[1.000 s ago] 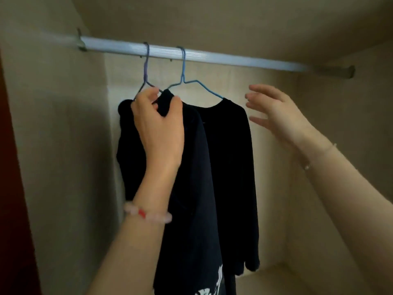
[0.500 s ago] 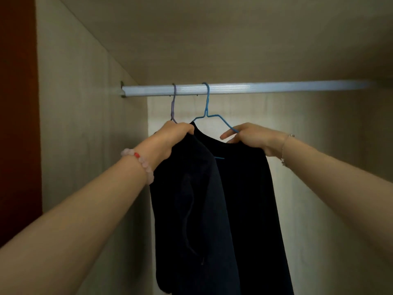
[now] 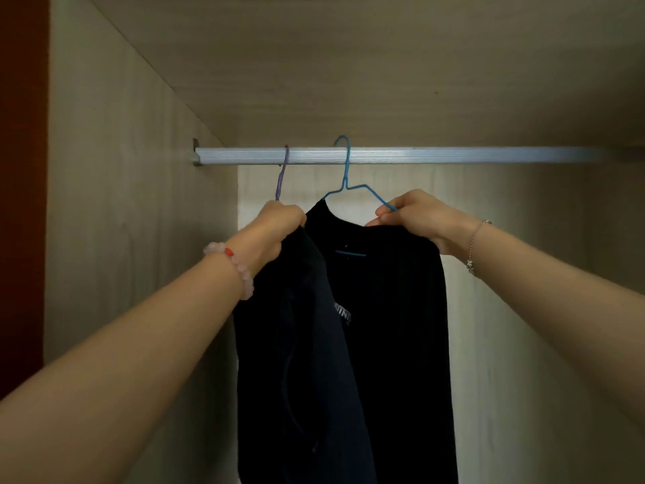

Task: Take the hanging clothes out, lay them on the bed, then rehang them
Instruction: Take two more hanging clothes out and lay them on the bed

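Two dark garments hang from a silver wardrobe rail. The left dark garment hangs on a purple hanger; my left hand grips the top of it just under the hook. The right dark shirt, with small white lettering inside, hangs on a blue wire hanger. My right hand grips that hanger's right shoulder together with the shirt fabric. The blue hook sits raised a little above the rail's top edge. Both arms stretch up and forward.
The wardrobe's left side wall stands close beside the left garment. The ceiling panel lies just above the rail. A dark red door edge runs down the far left. The rail to the right of the hangers carries nothing.
My right hand went from open beside the shirt to gripping the blue hanger's shoulder. The blue hook has risen slightly on the rail. The view has tilted upward.
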A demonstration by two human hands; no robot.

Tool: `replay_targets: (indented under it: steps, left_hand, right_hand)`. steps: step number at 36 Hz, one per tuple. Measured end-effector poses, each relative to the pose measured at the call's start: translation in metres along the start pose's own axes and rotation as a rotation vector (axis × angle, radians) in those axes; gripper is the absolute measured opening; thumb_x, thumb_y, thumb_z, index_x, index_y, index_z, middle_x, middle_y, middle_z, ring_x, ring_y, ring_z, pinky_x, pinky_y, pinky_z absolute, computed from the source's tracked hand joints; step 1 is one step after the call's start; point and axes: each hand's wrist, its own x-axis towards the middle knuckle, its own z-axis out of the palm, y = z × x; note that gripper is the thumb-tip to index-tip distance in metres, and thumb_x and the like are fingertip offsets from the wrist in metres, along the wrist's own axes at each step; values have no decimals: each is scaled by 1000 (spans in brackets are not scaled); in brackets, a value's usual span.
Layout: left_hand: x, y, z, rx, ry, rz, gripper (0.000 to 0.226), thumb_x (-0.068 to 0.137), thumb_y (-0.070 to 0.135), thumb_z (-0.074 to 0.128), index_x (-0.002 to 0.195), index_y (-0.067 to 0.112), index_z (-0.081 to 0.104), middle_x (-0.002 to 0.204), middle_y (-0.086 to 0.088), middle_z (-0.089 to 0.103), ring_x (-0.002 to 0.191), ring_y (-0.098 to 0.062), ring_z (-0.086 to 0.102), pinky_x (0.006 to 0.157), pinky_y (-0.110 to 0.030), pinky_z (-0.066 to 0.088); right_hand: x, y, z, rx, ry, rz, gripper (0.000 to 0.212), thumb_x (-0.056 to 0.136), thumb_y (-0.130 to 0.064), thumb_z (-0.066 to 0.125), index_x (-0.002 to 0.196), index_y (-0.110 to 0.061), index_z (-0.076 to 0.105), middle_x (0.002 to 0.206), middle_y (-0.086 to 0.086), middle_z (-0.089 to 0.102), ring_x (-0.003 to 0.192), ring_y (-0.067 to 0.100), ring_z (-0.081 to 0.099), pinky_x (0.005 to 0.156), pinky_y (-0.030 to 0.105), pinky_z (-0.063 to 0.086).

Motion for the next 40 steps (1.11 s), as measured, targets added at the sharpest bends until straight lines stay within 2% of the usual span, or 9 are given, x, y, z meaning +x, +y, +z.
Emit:
replay_targets:
  steps: [2, 5, 10, 15, 20, 26, 30, 34, 40]
  left_hand:
    - [3, 1, -8, -22, -8, 12, 43, 86, 1, 56, 128, -5, 49, 94, -17, 61, 72, -25, 60, 58, -29, 49]
    - [-1, 6, -15, -84, -51, 51, 39, 82, -1, 59, 121, -7, 58, 84, -15, 64, 62, -22, 60, 49, -23, 52]
    - [-25, 20, -18, -210, -138, 156, 25, 83, -1, 53, 104, -5, 67, 83, -10, 64, 39, -5, 62, 39, -10, 48]
    - [-54, 6, -20, -236, -179, 235, 26, 85, -5, 50, 75, 13, 67, 73, 5, 71, 62, -2, 66, 49, -4, 48]
    - [-95, -48, -5, -273, -190, 181, 30, 84, -6, 51, 78, 17, 69, 62, 13, 72, 58, 5, 65, 55, -3, 49]
    - [-164, -135, 17, -306, -295, 107, 37, 87, -18, 44, 83, 12, 65, 58, 13, 71, 58, 7, 64, 62, 0, 46]
    - [-204, -186, 12, -312, -399, 36, 36, 87, -17, 45, 89, 11, 67, 66, 8, 73, 66, 3, 66, 67, -3, 48]
    - [-236, -221, 7, -365, -469, -60, 35, 87, -17, 46, 88, 10, 68, 67, 8, 73, 67, 2, 67, 67, -4, 49]
    - [-275, -245, -10, -371, -635, -94, 33, 89, -14, 45, 90, 12, 67, 66, 12, 72, 68, 6, 65, 65, -2, 47]
  right_hand:
    - [1, -6, -10, 35, 56, -35, 9, 89, 1, 55, 89, -8, 57, 79, 5, 72, 62, 12, 68, 60, 23, 59]
    - [0, -14, -25, 42, 101, -56, 7, 90, -2, 55, 88, -9, 58, 92, 10, 70, 74, 17, 65, 71, 30, 57]
    - [-21, -5, -44, -41, 125, -81, 12, 92, -2, 51, 85, -10, 56, 72, -1, 73, 61, 11, 66, 60, 22, 56]
    - [-69, 19, -57, -125, 140, -102, 11, 94, 0, 48, 91, -7, 56, 63, -11, 72, 48, -2, 62, 47, 10, 48]
    - [-123, 63, -67, -163, 152, -65, 12, 92, 2, 49, 95, 0, 61, 75, -3, 74, 65, 3, 66, 63, 12, 54]
    - [-193, 120, -54, -328, 175, -22, 25, 90, -3, 55, 76, -21, 65, 83, -8, 75, 84, 19, 61, 92, 42, 44]
    - [-246, 142, -28, -420, 191, 48, 26, 89, -4, 56, 79, -26, 63, 83, -13, 74, 85, 16, 67, 90, 35, 46]
    - [-300, 156, 4, -409, 255, 138, 26, 88, 2, 56, 76, -21, 63, 83, -10, 74, 76, 4, 66, 79, 15, 47]
    - [-368, 151, 53, -385, 429, 252, 17, 89, 4, 54, 83, -11, 60, 77, -13, 74, 71, -4, 65, 71, 4, 46]
